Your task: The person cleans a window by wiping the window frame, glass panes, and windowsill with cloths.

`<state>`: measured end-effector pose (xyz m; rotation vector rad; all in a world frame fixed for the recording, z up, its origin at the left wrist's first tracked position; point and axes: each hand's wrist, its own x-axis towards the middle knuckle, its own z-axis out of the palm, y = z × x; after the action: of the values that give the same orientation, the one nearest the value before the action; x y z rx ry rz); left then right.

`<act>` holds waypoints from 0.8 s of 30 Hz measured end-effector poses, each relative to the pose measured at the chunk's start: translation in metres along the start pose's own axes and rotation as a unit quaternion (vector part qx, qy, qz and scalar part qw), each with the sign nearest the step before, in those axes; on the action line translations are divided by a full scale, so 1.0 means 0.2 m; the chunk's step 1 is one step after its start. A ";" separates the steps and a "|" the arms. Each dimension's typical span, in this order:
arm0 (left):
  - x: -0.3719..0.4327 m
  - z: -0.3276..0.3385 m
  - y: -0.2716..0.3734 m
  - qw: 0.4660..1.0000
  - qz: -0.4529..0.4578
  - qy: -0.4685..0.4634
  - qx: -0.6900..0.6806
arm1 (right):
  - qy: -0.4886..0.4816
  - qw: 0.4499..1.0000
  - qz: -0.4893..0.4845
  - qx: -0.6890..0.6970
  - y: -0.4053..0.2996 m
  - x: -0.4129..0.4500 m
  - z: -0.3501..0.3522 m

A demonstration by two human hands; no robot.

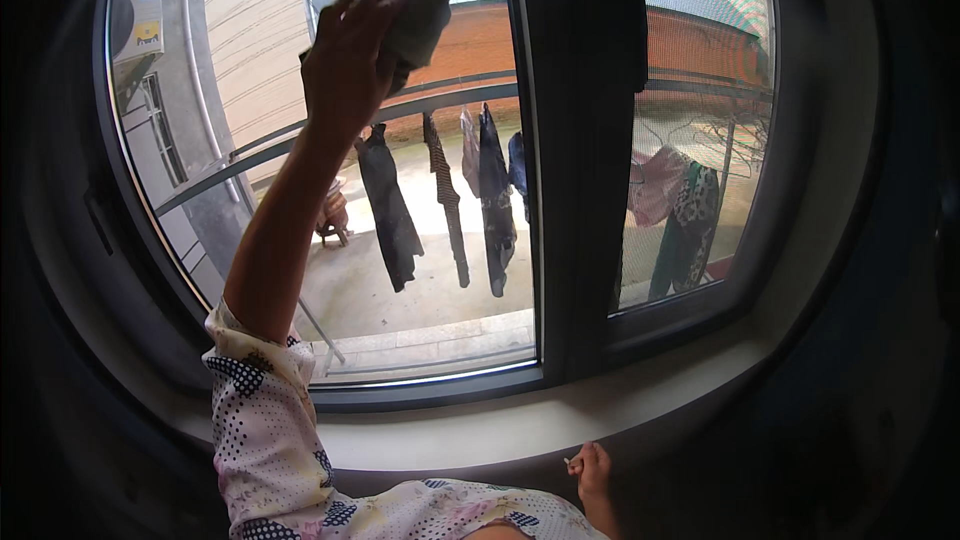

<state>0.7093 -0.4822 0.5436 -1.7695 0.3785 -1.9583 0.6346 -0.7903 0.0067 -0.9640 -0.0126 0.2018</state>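
Raised high against the left window pane (442, 315), my left hand (349, 52) is closed on a dark grey-green cloth (421, 21), which bunches out past the fingers on both sides. The arm reaches up across the glass. My right hand (591, 469) is low, at the near edge of the white windowsill (450, 439), with its fingers curled. A small pale tip shows by its thumb side; whether it is an object or a fingernail I cannot tell.
A dark window frame post (574, 165) divides the left pane from the screened right section (697, 127). Through the glass, clothes (386, 202) hang from a metal rail (465, 96), with an outdoor air-conditioner unit (139, 22) on the wall at left.
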 end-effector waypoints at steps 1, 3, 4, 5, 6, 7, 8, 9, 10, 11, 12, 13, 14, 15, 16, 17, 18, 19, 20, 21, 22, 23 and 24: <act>0.11 0.14 -0.07 0.996 0.001 0.008 0.087 | 0.008 1.000 0.004 -0.023 0.04 -0.03 -0.01; 0.48 -0.01 0.04 0.928 -0.232 -0.262 0.126 | -0.030 0.984 -0.029 -0.172 0.07 -0.03 0.05; 0.46 0.07 0.06 0.926 -0.234 -0.270 0.120 | -0.030 0.971 -0.040 -0.235 0.10 -0.04 0.01; 0.40 0.17 0.09 0.955 -0.206 -0.195 0.084 | -0.029 0.953 -0.051 -0.297 0.14 -0.04 -0.02; 0.34 0.24 0.11 0.976 -0.176 -0.118 0.052 | -0.027 0.953 -0.043 -0.298 0.12 -0.05 -0.02; 0.23 0.30 0.19 0.987 -0.127 -0.060 0.079 | -0.023 0.940 -0.053 -0.335 0.09 -0.07 0.00; 0.09 0.34 0.43 0.991 -0.108 -0.075 0.018 | 0.005 0.922 -0.053 -0.383 0.07 -0.11 -0.05; -0.05 0.39 0.45 0.995 -0.037 0.027 0.089 | 0.005 0.917 -0.060 -0.393 0.06 -0.13 -0.05; -0.15 0.32 0.50 0.996 -0.035 -0.009 0.077 | -0.002 0.908 -0.058 -0.415 0.07 -0.14 -0.07; -0.28 0.25 0.56 0.997 -0.035 -0.055 0.051 | -0.007 0.897 -0.057 -0.438 0.08 -0.14 -0.09; -0.43 0.20 0.61 0.995 -0.014 -0.085 0.040 | -0.012 0.896 -0.056 -0.440 0.07 -0.14 -0.08; -0.56 0.12 0.69 0.992 0.006 -0.126 0.011 | -0.016 0.882 -0.049 -0.469 0.05 -0.15 -0.07; -0.71 0.05 0.73 0.990 0.027 -0.131 -0.052 | -0.025 0.866 -0.046 -0.497 0.04 -0.15 -0.04; -0.89 0.01 0.77 0.979 0.042 -0.169 -0.110 | -0.033 0.863 -0.047 -0.502 0.04 -0.16 -0.03; -1.03 -0.05 0.83 0.964 0.074 -0.213 -0.140 | -0.046 0.856 -0.048 -0.513 0.04 -0.16 -0.03; -1.19 -0.09 0.88 0.953 0.088 -0.237 -0.165 | -0.064 0.848 -0.052 -0.523 0.04 -0.15 -0.02; -1.38 -0.13 0.94 0.929 0.105 -0.282 -0.214 | -0.073 0.843 -0.055 -0.530 0.04 -0.15 -0.01; -1.54 -0.18 1.01 0.903 0.123 -0.331 -0.244 | -0.081 0.840 -0.049 -0.534 0.05 -0.15 -0.03; -1.70 -0.23 1.08 0.873 0.138 -0.381 -0.272 | -0.089 0.837 -0.044 -0.538 0.06 -0.15 -0.04; -1.82 -0.29 1.13 0.841 0.155 -0.437 -0.280 | -0.094 0.832 -0.047 -0.545 0.04 -0.17 -0.05; -1.92 -0.33 1.15 0.842 0.098 -0.437 -0.302 | -0.090 0.833 -0.030 -0.545 0.02 -0.19 -0.04; -1.99 -0.36 1.14 0.841 0.044 -0.433 -0.322 | -0.085 0.835 -0.015 -0.544 0.01 -0.19 -0.04; -1.95 -0.38 1.10 0.830 0.009 -0.450 -0.329 | -0.073 0.846 -0.025 -0.528 0.03 -0.20 -0.06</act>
<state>0.6917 -0.4777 0.0892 -2.8378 0.7589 -0.7745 0.5950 -0.8042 -0.0022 -2.0518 -0.3198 0.2198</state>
